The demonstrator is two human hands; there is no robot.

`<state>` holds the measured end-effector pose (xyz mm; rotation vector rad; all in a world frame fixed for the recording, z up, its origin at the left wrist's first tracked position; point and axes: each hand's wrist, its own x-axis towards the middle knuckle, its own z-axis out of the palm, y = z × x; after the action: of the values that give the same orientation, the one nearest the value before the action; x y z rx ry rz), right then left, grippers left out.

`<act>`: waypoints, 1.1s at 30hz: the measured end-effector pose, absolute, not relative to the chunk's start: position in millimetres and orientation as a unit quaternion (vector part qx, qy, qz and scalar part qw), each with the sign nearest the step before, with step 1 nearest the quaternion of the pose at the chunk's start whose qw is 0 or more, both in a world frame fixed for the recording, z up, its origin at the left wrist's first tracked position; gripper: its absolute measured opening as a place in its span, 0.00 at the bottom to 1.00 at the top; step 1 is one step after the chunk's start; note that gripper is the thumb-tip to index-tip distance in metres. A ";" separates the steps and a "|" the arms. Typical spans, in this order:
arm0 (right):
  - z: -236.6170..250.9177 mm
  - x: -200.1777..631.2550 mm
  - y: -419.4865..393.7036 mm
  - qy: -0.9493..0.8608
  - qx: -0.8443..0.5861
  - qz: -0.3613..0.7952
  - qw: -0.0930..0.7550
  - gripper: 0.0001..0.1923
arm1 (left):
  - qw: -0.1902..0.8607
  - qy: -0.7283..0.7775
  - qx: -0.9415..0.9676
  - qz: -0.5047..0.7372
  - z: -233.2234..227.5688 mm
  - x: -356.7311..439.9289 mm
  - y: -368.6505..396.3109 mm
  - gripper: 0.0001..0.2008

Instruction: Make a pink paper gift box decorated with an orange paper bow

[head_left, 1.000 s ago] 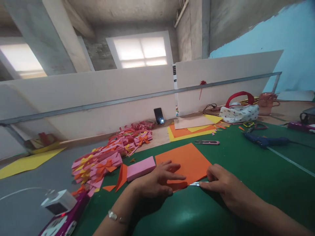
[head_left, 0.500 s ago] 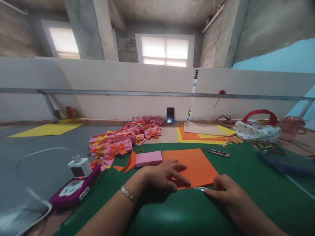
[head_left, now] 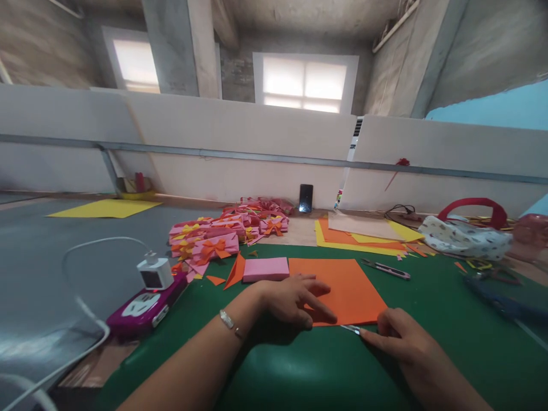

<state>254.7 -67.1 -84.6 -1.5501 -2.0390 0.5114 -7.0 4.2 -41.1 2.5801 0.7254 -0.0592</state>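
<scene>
An orange sheet (head_left: 357, 285) lies flat, its near edge facing me; it looks like felt or foam paper. My left hand (head_left: 295, 299) presses on its left part with fingers spread, gripping nothing. At the near right corner, my right hand (head_left: 396, 334) is closed round a slim tool with a silver metal blade (head_left: 351, 329). The blade points left along the sheet's near edge; the handle is hidden in my fingers. A pink block-like piece (head_left: 266, 269) lies just beyond my left hand, beside a folded orange piece (head_left: 235, 271).
A green mat (head_left: 274, 371) covers the work area. Pink pieces with bows (head_left: 214, 245) are heaped behind left. A utility knife (head_left: 386, 269) lies beyond the sheet, with stacked sheets (head_left: 363, 245) farther back. A purple power strip (head_left: 143, 311) with a charger is left, a blue tool (head_left: 505, 299) right.
The whole view has shifted, so the table's things appear a little farther right. Both hands keep nearly the same place on the orange sheet, and the blade still lies at its near edge.
</scene>
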 end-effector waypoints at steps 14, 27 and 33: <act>-80.9 238.8 -69.6 -0.762 -0.546 0.241 0.252 0.17 | 0.205 0.246 0.947 -0.013 -36.0 -5.7 2.5 0.20; -76.1 210.8 -71.8 -0.717 -0.579 0.293 0.256 0.16 | 0.216 0.249 0.944 -0.026 -35.2 -7.0 3.4 0.21; -76.9 205.7 -67.4 -0.727 -0.568 0.283 0.261 0.15 | 0.217 0.238 0.947 0.010 -37.1 -8.1 3.1 0.20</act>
<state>205.7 -67.4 -76.9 -1.5376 -1.9692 0.7653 -8.1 3.1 -37.1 2.6221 0.6597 0.0269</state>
